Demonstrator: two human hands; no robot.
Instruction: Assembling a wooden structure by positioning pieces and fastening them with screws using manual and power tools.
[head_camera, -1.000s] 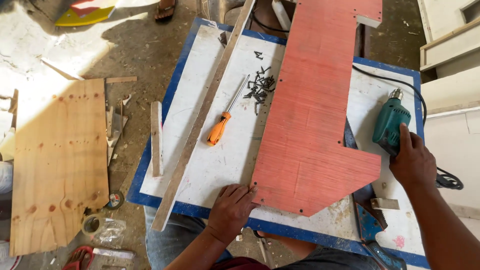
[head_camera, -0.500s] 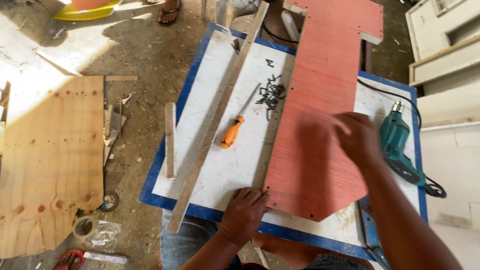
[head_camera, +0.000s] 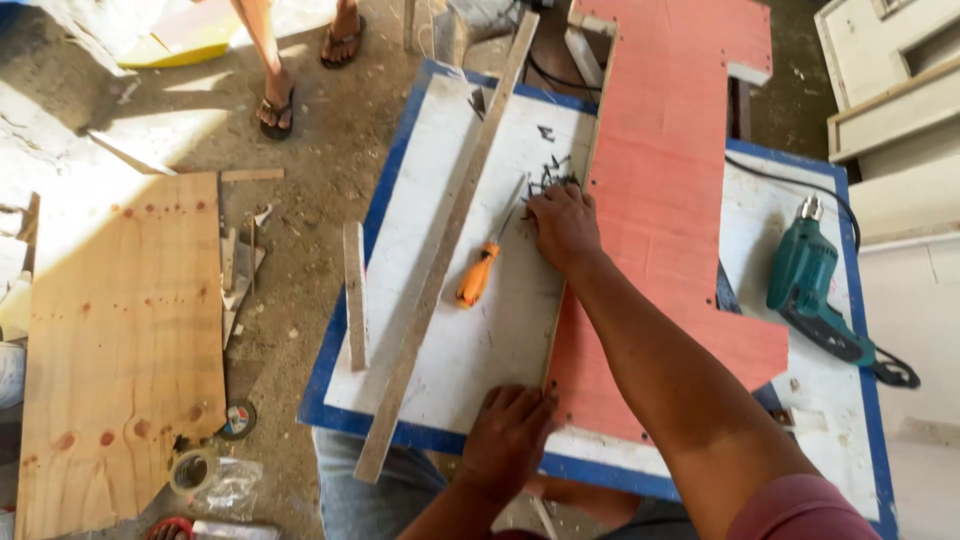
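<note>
**Right hand shifted from panel face to screw pile**

Since half a second ago, the right hand (head_camera: 562, 226) has left the face of the red-coated, notched plywood panel (head_camera: 668, 200) and now rests on the small heap of dark screws (head_camera: 553, 176) beside the panel's left edge. Its fingers are curled down over the heap; whether they pinch a screw cannot be told. The left hand (head_camera: 507, 430) lies flat, fingers spread, pressing the panel's near corner against the white, blue-edged counter (head_camera: 440, 340).

Judgement on handling: the screws look small, light, hard and sharp-pointed, prone to scatter; best taken singly by the shank between thumb and forefinger. The panel appears stiff and broad, fairly heavy, smooth-faced; hold it at the edges or press down flat.

Nearby: an orange-handled screwdriver (head_camera: 478, 272) just beside the right hand, a long grey wooden batten (head_camera: 440, 250) crossing the counter, a teal electric drill (head_camera: 805, 280) well apart to the right.
</note>
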